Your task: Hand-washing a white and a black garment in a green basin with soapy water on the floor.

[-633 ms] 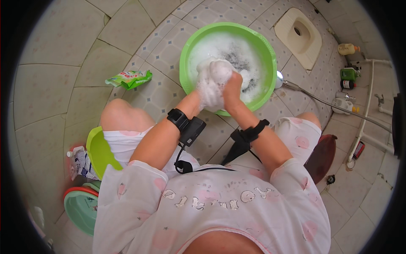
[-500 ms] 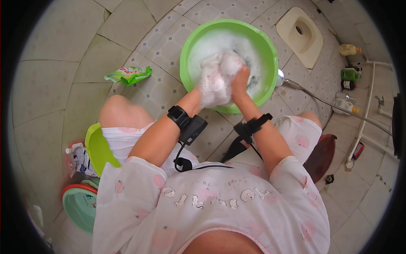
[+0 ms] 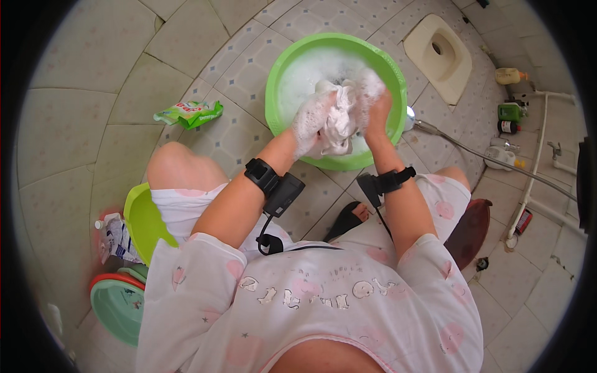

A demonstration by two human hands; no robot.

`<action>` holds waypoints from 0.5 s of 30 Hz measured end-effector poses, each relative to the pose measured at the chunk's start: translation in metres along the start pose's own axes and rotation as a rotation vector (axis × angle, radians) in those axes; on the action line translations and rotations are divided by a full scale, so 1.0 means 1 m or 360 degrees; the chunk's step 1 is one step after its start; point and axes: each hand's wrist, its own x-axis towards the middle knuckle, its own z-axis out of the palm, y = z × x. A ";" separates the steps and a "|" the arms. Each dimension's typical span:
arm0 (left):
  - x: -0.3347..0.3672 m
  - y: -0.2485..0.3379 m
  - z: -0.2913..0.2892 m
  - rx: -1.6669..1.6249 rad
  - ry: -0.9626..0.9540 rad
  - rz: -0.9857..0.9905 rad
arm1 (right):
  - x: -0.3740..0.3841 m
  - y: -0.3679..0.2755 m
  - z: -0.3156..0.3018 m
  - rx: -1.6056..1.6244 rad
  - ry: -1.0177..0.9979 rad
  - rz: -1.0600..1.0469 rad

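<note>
A green basin of foamy water stands on the floor in front of me. Over its near part I hold a wet, bunched white cloth; its exact kind does not show. My left hand, thick with suds, grips the cloth's left side. On the other side my right hand has hold of it, foam covering the fingers. Suds hide most of the fingertips on both hands. Each forearm carries a black strapped device.
A green detergent bag lies on the tiles left of the basin. Right of it rests a shower head with its hose. A squat toilet is beyond. Bottles line the right wall. Other basins sit at lower left.
My hands have moved apart, the right one shifting rightward. The white cloth, earlier buried in suds between them, now shows plainly. The basin sits slightly lower in view.
</note>
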 end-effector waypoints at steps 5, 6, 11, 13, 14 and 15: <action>0.023 0.019 -0.045 0.0698 0.0333 0.0156 | 0.068 -0.007 -0.063 0.0450 -0.0100 0.0577; 0.021 0.021 -0.041 0.0601 0.0359 0.0128 | 0.073 -0.005 -0.072 0.0403 -0.0233 0.0563; 0.020 0.021 -0.028 0.0297 0.0381 -0.0018 | 0.062 0.010 -0.076 -0.0294 -0.0750 0.0119; 0.011 0.021 -0.019 0.0186 0.0269 0.0052 | 0.051 0.001 -0.077 -0.0611 -0.1390 0.0241; 0.006 0.023 -0.014 0.0130 0.0214 0.0088 | 0.040 0.002 -0.066 -0.0675 -0.1599 0.0160; 0.004 0.024 -0.009 0.0090 0.0175 0.0072 | 0.030 0.005 -0.055 -0.0757 -0.1798 0.0077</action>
